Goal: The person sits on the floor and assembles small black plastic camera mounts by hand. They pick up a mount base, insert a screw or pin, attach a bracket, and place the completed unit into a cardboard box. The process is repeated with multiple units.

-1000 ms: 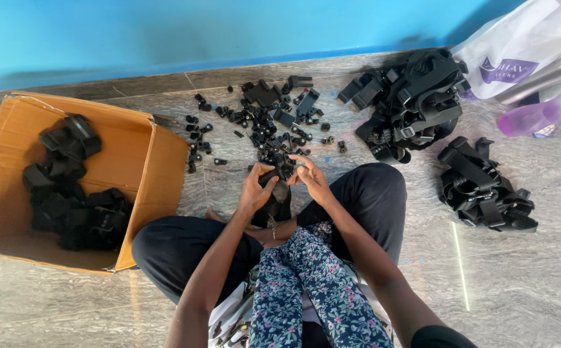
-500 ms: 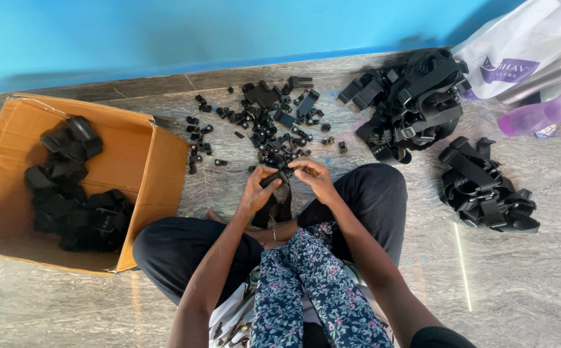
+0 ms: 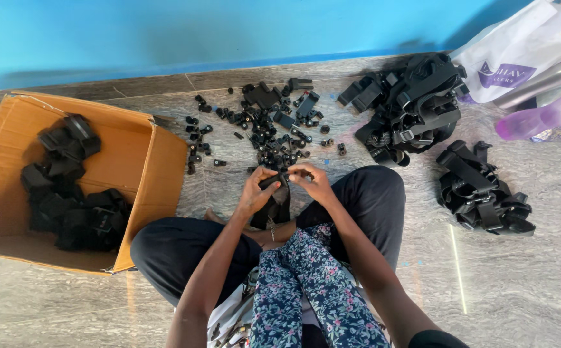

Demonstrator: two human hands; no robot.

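Note:
I sit cross-legged on a tiled floor. My left hand [image 3: 255,191] and my right hand [image 3: 314,182] meet in front of my knees, both gripping a black strap [image 3: 275,205] that hangs down between them. At its top end my fingertips pinch a small black plastic buckle piece [image 3: 279,177]. Just beyond my hands lies a scatter of several small black plastic clips [image 3: 269,125] on the floor.
An open cardboard box [image 3: 140,171] at the left holds several black strap assemblies [image 3: 68,187]. Two heaps of black straps lie at the right, a larger one [image 3: 409,106] and a smaller one [image 3: 483,190]. A white plastic bag [image 3: 519,51] and a purple bottle [image 3: 544,116] sit at the far right by the blue wall.
Both hands stay on the strap; the fingers have shifted slightly at its top end. Nothing else has moved.

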